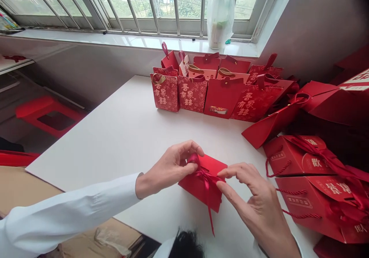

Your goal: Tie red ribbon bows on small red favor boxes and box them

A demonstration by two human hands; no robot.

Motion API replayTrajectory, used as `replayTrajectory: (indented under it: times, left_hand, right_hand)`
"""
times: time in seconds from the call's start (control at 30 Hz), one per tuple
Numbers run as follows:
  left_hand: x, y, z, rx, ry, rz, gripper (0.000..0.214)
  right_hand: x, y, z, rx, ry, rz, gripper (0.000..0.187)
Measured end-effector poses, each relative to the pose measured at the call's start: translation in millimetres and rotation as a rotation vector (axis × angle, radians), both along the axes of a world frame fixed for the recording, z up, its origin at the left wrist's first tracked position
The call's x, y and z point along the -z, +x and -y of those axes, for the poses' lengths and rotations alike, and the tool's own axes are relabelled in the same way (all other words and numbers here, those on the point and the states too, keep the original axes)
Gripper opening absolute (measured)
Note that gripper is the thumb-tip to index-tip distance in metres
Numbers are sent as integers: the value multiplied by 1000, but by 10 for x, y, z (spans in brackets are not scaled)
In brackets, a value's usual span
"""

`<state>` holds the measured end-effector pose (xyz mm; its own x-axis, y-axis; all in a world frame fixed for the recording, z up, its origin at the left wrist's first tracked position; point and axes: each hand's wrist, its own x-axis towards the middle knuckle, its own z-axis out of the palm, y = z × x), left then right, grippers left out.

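Note:
A small red gift bag (201, 185) lies flat on the white table (121, 142) in front of me. A red ribbon bow (203, 173) sits on its top edge, with one tail hanging down toward me. My left hand (170, 167) pinches the left loop of the bow between thumb and fingers. My right hand (253, 200) pinches the right loop with thumb and forefinger, the other fingers spread above it.
A row of standing red gift bags (213, 90) with gold characters lines the far table edge under the window. More red bags and boxes (314, 185) are piled at the right. A red stool (49, 114) stands at the left. Cardboard (25, 188) lies lower left.

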<state>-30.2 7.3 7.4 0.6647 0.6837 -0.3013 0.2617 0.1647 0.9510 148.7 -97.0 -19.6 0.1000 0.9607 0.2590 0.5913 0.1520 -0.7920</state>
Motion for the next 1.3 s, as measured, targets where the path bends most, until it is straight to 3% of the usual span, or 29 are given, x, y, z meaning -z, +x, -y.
replayTrajectory:
  times: [0.2,0.4,0.53,0.87,1.13,1.3]
  left_hand:
    - [16,-3,9,1,18,30,18]
    - [31,-11,24,10,111,-23,22]
    - [18,0,28,29,126,-26,23]
    - [1,25,51,82,429,-208,24]
    - [37,10,65,134,503,-186,26]
    - [45,-4,75,82,543,-79,23]
  right_hand:
    - [-79,-42,-64,-34,-23,-43,13]
    - [-85,-76,-113,-183,-209,-383,20]
    - [-52,-42,-85,-201,-318,-525,23]
    - [24,-9,6,-60,-251,-322,9]
    - [31,-82,10,0,-212,-193,10]
    - [28,-78,9,27,-152,-158,10]
